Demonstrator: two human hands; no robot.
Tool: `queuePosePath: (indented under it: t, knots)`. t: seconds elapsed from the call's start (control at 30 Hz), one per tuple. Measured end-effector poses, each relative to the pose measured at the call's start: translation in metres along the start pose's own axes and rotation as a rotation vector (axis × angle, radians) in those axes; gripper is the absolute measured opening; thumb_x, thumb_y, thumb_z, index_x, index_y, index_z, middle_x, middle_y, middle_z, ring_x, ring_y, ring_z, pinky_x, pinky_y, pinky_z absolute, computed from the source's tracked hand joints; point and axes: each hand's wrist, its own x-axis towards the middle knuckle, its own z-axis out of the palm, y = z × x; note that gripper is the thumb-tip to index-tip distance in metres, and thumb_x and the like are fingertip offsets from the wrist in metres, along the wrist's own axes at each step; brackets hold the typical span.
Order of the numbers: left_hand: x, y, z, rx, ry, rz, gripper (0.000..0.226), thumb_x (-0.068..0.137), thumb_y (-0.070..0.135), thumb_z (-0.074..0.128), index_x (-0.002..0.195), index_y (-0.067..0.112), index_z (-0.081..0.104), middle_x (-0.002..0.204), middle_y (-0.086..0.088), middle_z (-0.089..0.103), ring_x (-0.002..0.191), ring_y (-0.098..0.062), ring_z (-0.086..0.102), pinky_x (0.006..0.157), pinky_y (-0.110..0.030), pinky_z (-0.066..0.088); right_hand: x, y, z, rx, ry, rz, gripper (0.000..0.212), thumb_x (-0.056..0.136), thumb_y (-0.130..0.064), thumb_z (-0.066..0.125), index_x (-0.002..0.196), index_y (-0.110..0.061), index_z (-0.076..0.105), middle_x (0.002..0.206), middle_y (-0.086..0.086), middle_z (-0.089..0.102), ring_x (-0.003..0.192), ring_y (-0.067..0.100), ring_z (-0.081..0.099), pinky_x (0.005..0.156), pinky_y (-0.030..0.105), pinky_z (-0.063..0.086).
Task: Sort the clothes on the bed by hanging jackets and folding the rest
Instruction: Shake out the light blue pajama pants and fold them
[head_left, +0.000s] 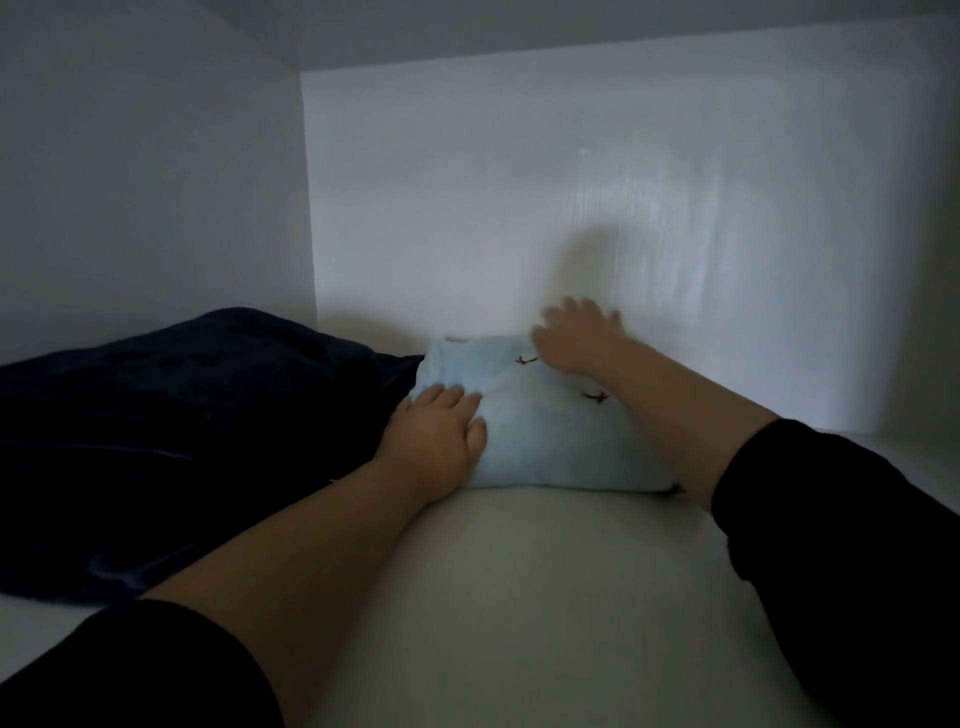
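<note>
A folded light-blue garment (545, 436) with small dark bird prints lies on a white shelf (493, 597) inside a cupboard, close to the back wall. My left hand (436, 431) rests flat on the garment's left side with its fingers straight. My right hand (576, 332) lies on the garment's far right part, fingers spread and blurred. Both forearms reach in from the front, with black sleeves pushed up.
A dark navy folded fabric pile (156, 431) fills the shelf's left half, touching the blue garment's left edge. The white back wall (571, 208) stands just behind the garment, and the left side wall (145, 208) closes the compartment. Bare shelf lies in front and to the right.
</note>
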Motion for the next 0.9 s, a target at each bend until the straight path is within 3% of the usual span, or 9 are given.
queuePosePath:
  t: [0.07,0.17,0.23,0.4,0.5,0.6,0.7,0.8,0.9]
  knots:
    - [0.001,-0.002,0.001,0.003,-0.001,0.008,0.048,0.101,0.035,0.028,0.146,0.020,0.035,0.152,-0.001,0.034,0.140,-0.020,0.027,0.114,-0.037,0.022,0.007,-0.016,0.003,0.065,0.118,-0.130,0.048,0.100,-0.032,0.026,0.144,-0.018,0.036,0.154,0.007,0.027,0.140,0.025,0.024,0.113,0.049,0.016]
    - [-0.001,-0.001,0.004,0.026,-0.009,0.027,0.059,0.095,0.041,0.016,0.146,0.020,0.036,0.152,-0.001,0.034,0.140,-0.019,0.027,0.114,-0.038,0.024,0.011,0.015,0.038,0.026,-0.146,-0.055,0.047,0.105,-0.024,0.020,0.143,-0.004,0.038,0.151,0.016,0.034,0.137,0.029,0.034,0.112,0.037,0.024]
    - [0.001,-0.002,0.005,0.039,0.000,0.051,0.058,0.095,0.041,0.016,0.146,0.020,0.036,0.152,-0.002,0.035,0.140,-0.020,0.028,0.113,-0.038,0.024,0.012,0.040,0.046,0.098,-0.210,0.028,0.049,0.106,-0.022,0.016,0.142,0.003,0.036,0.151,0.020,0.032,0.138,0.030,0.033,0.110,0.031,0.023]
    - [-0.001,0.000,0.002,0.072,-0.041,0.012,0.050,0.102,0.035,0.027,0.149,0.019,0.027,0.153,-0.005,0.031,0.140,-0.023,0.027,0.113,-0.040,0.026,0.003,0.033,0.042,0.125,-0.196,0.134,0.056,0.103,-0.037,0.015,0.149,-0.005,0.024,0.156,0.015,0.024,0.141,0.030,0.027,0.117,0.042,0.019]
    - [-0.004,0.003,-0.013,0.136,-0.104,0.018,0.053,0.102,0.036,0.024,0.150,0.015,0.021,0.152,-0.010,0.030,0.137,-0.027,0.030,0.110,-0.041,0.030,-0.033,0.022,0.021,0.167,-0.243,0.071,0.064,0.102,-0.048,0.017,0.151,-0.007,0.017,0.158,0.013,0.018,0.143,0.029,0.022,0.118,0.039,0.015]
    - [-0.017,0.009,-0.033,0.120,-0.158,0.070,0.051,0.101,0.037,0.029,0.144,0.010,0.028,0.143,-0.013,0.039,0.130,-0.029,0.038,0.106,-0.041,0.035,-0.084,0.023,-0.002,0.101,-0.335,0.026,0.063,0.102,-0.049,0.016,0.153,-0.011,0.013,0.159,0.011,0.014,0.145,0.027,0.018,0.117,0.036,0.011]
    - [-0.047,0.022,-0.053,-0.056,-0.403,0.074,0.068,0.098,0.050,0.036,0.151,0.015,0.012,0.158,-0.013,0.011,0.144,-0.032,0.011,0.116,-0.046,0.017,-0.145,0.022,-0.025,0.044,-0.372,0.068,0.063,0.102,-0.048,0.023,0.151,-0.010,0.019,0.156,0.013,0.022,0.142,0.029,0.025,0.114,0.036,0.018]
    - [-0.091,0.040,-0.077,-0.184,-0.555,0.144,0.081,0.094,0.060,0.037,0.153,0.021,-0.004,0.160,-0.006,-0.009,0.147,-0.027,-0.005,0.119,-0.043,0.003,-0.211,0.012,-0.047,0.041,-0.283,0.108,0.056,0.102,-0.045,0.027,0.142,-0.006,0.036,0.146,0.016,0.036,0.133,0.030,0.035,0.108,0.036,0.027]
    - [-0.144,0.057,-0.102,-0.188,-0.444,0.276,0.076,0.095,0.057,0.036,0.153,0.024,0.000,0.161,-0.004,-0.005,0.147,-0.024,-0.002,0.119,-0.047,0.008,-0.287,-0.002,-0.060,-0.061,-0.077,0.171,0.054,0.101,-0.044,0.031,0.144,-0.012,0.034,0.151,0.012,0.028,0.140,0.027,0.023,0.114,0.044,0.021]
